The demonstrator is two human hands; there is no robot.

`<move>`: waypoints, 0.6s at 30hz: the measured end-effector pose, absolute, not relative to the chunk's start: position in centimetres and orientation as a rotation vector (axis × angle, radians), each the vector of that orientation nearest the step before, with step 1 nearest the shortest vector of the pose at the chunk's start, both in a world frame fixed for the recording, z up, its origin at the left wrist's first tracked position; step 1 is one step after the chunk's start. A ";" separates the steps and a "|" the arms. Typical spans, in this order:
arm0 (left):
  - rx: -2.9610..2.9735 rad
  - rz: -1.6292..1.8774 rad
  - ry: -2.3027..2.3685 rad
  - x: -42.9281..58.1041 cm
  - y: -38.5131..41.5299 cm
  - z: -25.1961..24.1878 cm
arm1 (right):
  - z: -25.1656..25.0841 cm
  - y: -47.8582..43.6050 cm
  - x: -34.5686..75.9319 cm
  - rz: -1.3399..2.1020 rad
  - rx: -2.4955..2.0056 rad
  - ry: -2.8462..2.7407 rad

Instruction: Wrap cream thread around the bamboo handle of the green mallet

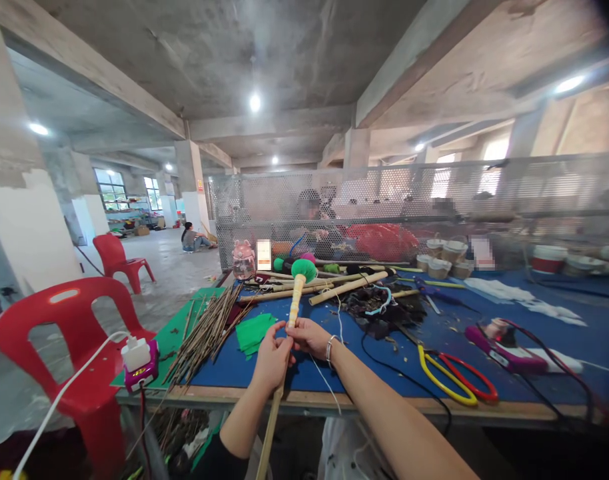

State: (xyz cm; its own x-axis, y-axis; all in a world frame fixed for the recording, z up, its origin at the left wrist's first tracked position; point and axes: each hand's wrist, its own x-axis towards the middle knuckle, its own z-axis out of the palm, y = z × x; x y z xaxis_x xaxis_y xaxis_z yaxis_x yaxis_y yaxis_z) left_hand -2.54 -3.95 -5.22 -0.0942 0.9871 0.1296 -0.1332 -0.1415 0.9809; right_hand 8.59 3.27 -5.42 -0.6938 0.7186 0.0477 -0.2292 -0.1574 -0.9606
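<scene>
The green-headed stick (296, 301) is upright but slightly tilted, its head above the tabletop (224, 370) and its lower shaft slanting down past the front edge. The 2 hands meet on it: the left hand (274, 357) pinches the shaft between thumb and fingers, and the right hand (309, 337) has its grip pressed together at the lower end of the pale wrapped section.

A loose white thread (327, 383) trails from near the right hand toward the front edge. If either grip slackens, the stick could twist or slide, and the wrapping might loosen; whether its end is tied off, I cannot tell. The thread could also snag under the right forearm or on the front edge. The lower shaft, crossing that edge, could knock it and jolt the head sideways.

Scissors (449, 377) with 1 yellow and 1 red handle lie at the front edge, right of the right forearm; an outward sweep of that elbow could push them off. A black cable (402, 373) runs near them over the same edge and could be tugged. Toward the left edge, thin sticks (204, 337) lie heaped loosely, likely to scatter if bumped.
</scene>
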 end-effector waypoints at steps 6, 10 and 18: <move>1.168 1.432 1.120 -2.5 -3.9 -5.3 | -5.0 2.8 8.5 1.915 -0.551 -1.447; 1.163 1.416 1.115 -2.5 -4.3 -5.0 | -4.5 2.6 8.6 1.909 -0.602 -1.429; 1.138 1.422 1.122 -2.6 -4.3 -5.0 | -4.9 3.1 8.8 1.903 -0.665 -1.492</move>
